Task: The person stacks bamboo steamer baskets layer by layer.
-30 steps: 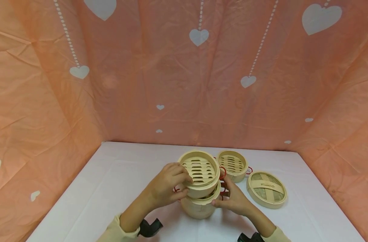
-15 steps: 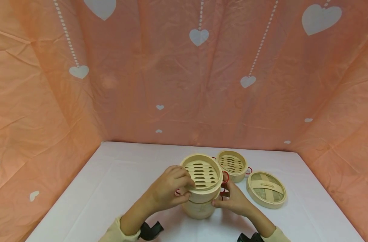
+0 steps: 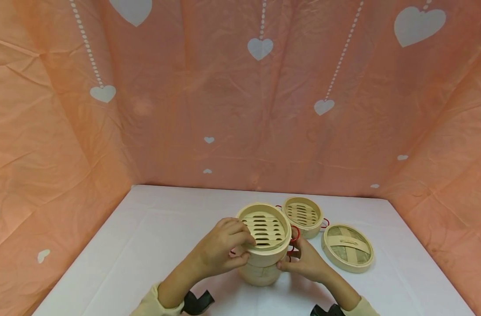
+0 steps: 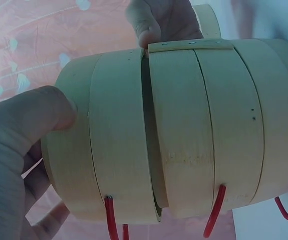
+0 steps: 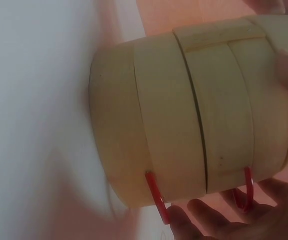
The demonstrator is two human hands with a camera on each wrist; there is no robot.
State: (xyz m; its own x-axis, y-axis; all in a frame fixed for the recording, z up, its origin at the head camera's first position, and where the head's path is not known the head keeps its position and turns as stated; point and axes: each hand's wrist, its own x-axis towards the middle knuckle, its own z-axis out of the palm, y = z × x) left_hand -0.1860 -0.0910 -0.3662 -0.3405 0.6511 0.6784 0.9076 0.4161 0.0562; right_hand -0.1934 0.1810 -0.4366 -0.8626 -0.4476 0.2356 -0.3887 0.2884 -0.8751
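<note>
My left hand (image 3: 224,243) grips the near left rim of a round bamboo steamer basket (image 3: 269,258) with a slatted bottom. This basket sits slightly tilted on top of a lower bamboo steamer stack (image 3: 260,276). A narrow, slanted gap parts the upper basket (image 4: 118,125) from the tier below (image 4: 184,125) in the left wrist view. My right hand (image 3: 303,261) holds the stack's right side, thumb in front and fingers behind, close to the red handles. In the right wrist view, those fingers (image 5: 209,215) lie beside a red handle (image 5: 158,197).
Behind the stack to the right stands another slatted steamer basket (image 3: 303,215) with red handles. A woven bamboo lid (image 3: 349,248) lies farther right on the white table (image 3: 177,210). An orange-pink curtain (image 3: 165,131) with hearts closes off the back and sides.
The upper basket has come down and slightly right in my left hand, closing most of the gap over the lower stack. My right hand has stayed in place.
</note>
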